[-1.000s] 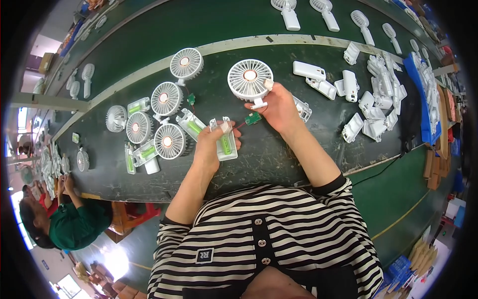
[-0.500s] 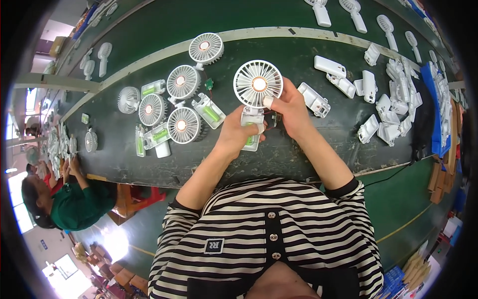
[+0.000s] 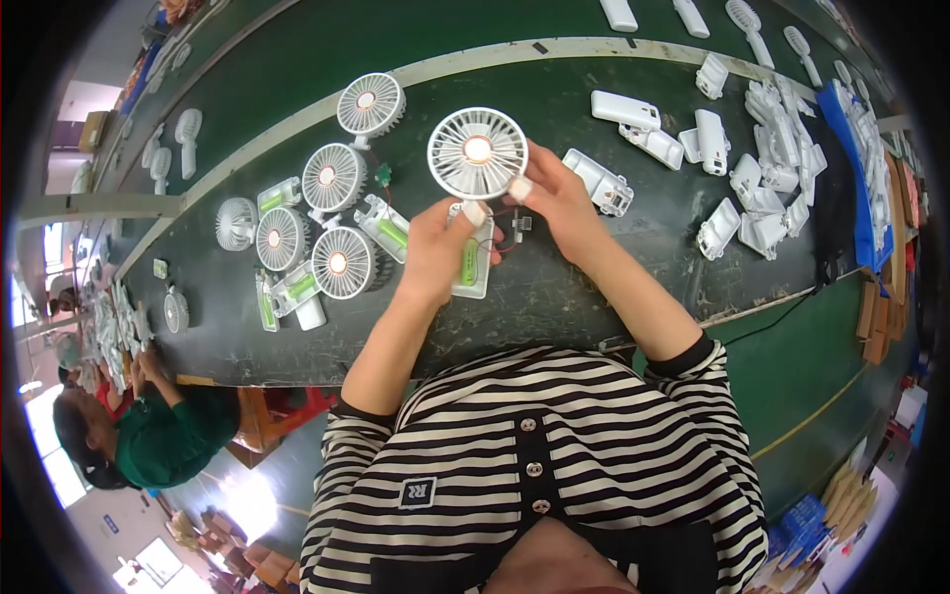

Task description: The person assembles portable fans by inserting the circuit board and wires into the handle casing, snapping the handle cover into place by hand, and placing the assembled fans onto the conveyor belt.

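The fan head (image 3: pixel 477 150), pinched in the right hand (image 3: pixel 562 203), and the open handle shell (image 3: pixel 483 265), gripped by the left hand (image 3: pixel 433 244), apart a second ago, now sit close together over the near counter (image 3: pixel 549 307).

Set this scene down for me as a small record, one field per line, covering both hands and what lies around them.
Left hand: holds an open white plastic handle shell
Inside shell: green cylindrical battery
Right hand: grips a round white plastic fan head
Bench, left: more round white fan heads
Bench, right: loose white plastic casings
Far left: person in a green top
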The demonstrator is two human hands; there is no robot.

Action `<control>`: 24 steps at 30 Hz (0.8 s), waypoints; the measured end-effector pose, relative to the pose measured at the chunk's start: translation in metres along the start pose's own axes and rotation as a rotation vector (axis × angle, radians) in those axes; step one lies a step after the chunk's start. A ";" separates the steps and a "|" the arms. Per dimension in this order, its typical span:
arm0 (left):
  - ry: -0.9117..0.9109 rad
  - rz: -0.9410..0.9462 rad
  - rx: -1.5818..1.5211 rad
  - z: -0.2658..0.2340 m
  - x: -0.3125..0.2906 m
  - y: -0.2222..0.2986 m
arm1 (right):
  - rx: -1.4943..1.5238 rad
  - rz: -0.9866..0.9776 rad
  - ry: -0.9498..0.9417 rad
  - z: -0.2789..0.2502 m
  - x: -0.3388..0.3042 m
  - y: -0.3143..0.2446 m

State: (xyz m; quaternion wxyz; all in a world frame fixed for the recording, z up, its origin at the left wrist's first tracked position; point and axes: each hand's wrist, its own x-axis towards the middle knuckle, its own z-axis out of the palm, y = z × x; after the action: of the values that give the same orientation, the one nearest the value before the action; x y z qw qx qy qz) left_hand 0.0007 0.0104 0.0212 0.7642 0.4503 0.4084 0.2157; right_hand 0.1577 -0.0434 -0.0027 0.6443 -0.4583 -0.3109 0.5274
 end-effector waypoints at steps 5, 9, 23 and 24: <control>-0.067 -0.132 -0.195 -0.007 0.005 0.015 | -1.139 -0.744 0.178 -0.021 -0.019 0.004; -0.104 -0.160 -0.227 -0.006 0.007 0.007 | -1.174 -1.003 0.125 -0.010 -0.020 0.000; -0.236 -0.275 -0.243 -0.003 0.009 -0.018 | -1.203 -1.004 -0.317 0.010 -0.007 -0.028; -0.214 -0.283 -0.247 -0.002 0.007 -0.017 | -1.226 -0.993 -0.345 0.011 -0.007 -0.029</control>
State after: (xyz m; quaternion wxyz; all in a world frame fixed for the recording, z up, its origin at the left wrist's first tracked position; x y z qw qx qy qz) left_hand 0.0028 0.0079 0.0029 0.8752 0.3118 0.3544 0.1056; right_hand 0.1576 -0.0483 0.0293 0.3801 -0.4507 -0.8075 -0.0214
